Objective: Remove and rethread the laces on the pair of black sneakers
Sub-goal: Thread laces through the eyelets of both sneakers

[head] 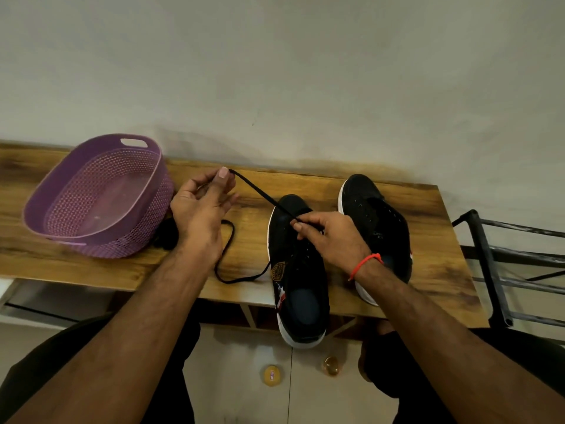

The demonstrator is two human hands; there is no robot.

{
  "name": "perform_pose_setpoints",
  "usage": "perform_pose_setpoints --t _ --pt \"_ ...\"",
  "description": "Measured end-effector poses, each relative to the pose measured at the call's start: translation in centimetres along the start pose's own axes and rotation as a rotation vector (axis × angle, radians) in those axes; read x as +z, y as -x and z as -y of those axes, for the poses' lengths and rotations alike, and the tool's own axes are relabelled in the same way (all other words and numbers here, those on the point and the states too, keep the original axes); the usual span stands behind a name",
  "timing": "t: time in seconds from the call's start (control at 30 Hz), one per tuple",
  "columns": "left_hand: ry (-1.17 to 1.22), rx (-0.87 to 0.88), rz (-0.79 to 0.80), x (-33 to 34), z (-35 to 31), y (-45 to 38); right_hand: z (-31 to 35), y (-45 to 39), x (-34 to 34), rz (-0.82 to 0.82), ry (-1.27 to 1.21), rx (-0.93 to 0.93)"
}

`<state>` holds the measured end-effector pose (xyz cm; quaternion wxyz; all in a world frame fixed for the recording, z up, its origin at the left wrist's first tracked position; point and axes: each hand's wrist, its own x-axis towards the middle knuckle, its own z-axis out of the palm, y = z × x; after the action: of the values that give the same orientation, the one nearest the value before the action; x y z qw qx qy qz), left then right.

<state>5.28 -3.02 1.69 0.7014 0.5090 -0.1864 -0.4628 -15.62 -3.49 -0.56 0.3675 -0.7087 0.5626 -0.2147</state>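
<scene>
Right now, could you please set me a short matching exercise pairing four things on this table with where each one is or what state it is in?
Things:
1. basket
2. lace
3. near shoe
4. far shoe

Places or states:
A. stretched taut between left hand and right hand
B. by the table's right end, eyelets bare
C. at the left end, purple, nothing in it
D. heel overhanging the front edge

Pairs: 1-C, 2-A, 3-D, 4-B
</scene>
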Motion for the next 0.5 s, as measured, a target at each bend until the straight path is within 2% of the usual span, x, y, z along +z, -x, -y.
perform_pose_setpoints --t 0.07,0.13,0.2,0.23,0.3,0.37,0.5 --pt "0.134 -0.071 0.010 0.1 -0.1 -0.3 0.1 0.0 0.0 0.018 0.113 0.001" --pt "0.281 -0.068 0.008 0.0 -0.6 -0.8 0.4 0.2 -0.4 0.039 0.253 0.038" --pt "0.357 0.012 -0.010 -0.3 -1.3 -1.4 0.5 0.3 -1.0 0.036 0.286 0.065" --pt "0.319 0.083 -0.017 -0.5 -1.7 -1.5 0.4 0.4 -1.3 0.046 0.264 0.078" --pt "0.043 0.234 0.003 -0.5 -2.1 -1.4 0.3 0.8 -1.8 0.133 0.230 0.133" --pt "-0.318 0.306 0.086 0.1 -1.5 -0.5 0.3 1.3 -1.9 0.254 0.243 0.191" --pt "-0.807 0.252 0.451 1.4 1.9 2.6 0.4 2.1 -1.9 0.292 0.247 0.217"
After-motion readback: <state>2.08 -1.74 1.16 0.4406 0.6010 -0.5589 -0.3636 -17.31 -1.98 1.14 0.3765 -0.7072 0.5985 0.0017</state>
